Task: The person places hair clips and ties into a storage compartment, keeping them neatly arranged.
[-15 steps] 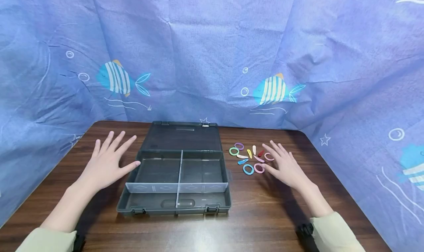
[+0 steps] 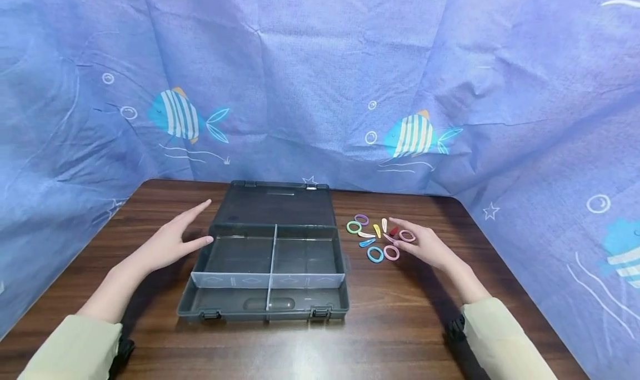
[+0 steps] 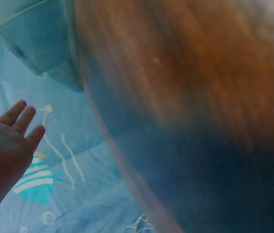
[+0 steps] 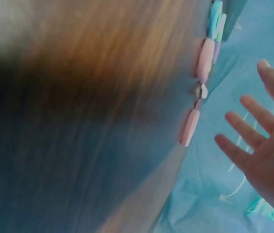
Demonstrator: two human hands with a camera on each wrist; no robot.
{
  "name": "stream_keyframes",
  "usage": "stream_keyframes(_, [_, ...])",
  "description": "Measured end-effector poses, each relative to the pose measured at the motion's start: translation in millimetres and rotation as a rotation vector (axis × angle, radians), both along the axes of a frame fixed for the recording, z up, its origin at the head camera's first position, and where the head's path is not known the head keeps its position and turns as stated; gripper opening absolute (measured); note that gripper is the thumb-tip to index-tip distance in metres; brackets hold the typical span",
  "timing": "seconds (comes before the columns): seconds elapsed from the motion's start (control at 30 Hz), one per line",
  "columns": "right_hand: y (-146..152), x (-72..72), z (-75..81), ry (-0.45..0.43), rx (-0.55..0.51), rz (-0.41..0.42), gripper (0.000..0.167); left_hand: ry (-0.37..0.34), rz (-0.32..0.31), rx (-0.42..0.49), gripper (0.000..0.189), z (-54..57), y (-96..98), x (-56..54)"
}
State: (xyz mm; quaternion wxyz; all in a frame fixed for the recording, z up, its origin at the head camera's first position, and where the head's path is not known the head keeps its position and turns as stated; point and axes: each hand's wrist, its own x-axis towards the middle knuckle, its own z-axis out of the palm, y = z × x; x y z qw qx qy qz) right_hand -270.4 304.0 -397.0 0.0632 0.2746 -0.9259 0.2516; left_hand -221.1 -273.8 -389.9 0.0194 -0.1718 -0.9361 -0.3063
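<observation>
My left hand point(image 2: 167, 244) is held at the left side of a grey see-through storage box point(image 2: 265, 316), thumb tip by its wall, holding nothing. The box's lid point(image 2: 277, 208) lies folded back. To the right of the box, my right hand point(image 2: 425, 244) hovers at small hair accessories, thumb and index finger apart. Its thumb tip overlaps a pink hair clip point(image 2: 389, 238) in the head view. Close by are a red clip point(image 2: 394, 231), a yellow clip point(image 2: 377, 231), a blue clip point(image 2: 367, 242) and two white ones. Several hair ties lie around them, including a blue hair tie point(image 2: 375, 261).
Pale dividers point(image 2: 305, 281) split the box into compartments. The brown wooden table point(image 2: 390, 324) backs onto a blue curtain point(image 2: 310, 91) printed with fish. Dark bands point(image 2: 456, 329) sit on both wrists by the pale green sleeves point(image 2: 500, 335).
Both hands have turned from palm-down with spread fingers to thumb-side up. The right fingers have come lower and closer to the clips. The box and accessories stay in place.
</observation>
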Motion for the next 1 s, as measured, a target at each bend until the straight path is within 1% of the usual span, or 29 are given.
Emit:
stream_keyframes(0.17, [3, -8.8, -7.4, -0.113, -0.092, 0.068, 0.049, -0.052, -0.048, 0.079, 0.082, -8.1, -4.0, -9.1])
stream_keyframes(0.3, [4, -15.1, -11.2, -0.158, -0.101, 0.107, 0.043, -0.11, -0.096, 0.145, 0.081, -13.7, -7.1, -12.9])
stream_keyframes(0.43, [5, -20.6, -15.7, -0.154, -0.062, 0.146, 0.039, -0.169, -0.129, 0.191, 0.081, -16.4, -9.7, -14.9])
stream_keyframes(0.57, [7, -25.4, -19.6, -0.126, -0.017, 0.177, 0.033, -0.189, -0.149, 0.209, 0.08, -17.1, -13.2, -16.2])
stream_keyframes(0.67, [8, -28.5, -19.8, -0.116, 0.008, 0.193, 0.028, -0.194, -0.15, 0.214, 0.08, -16.4, -14.1, -16.5])
stream_keyframes(0.8, [8, -31.3, -18.9, -0.134, 0.047, 0.19, 0.022, -0.225, -0.154, 0.231, 0.075, -17.6, -14.9, -17.3])
stream_keyframes(1.0, [6, -34.1, -17.5, -0.183, 0.102, 0.158, 0.015, -0.279, -0.155, 0.244, 0.067, -19.9, -17.0, -18.2])
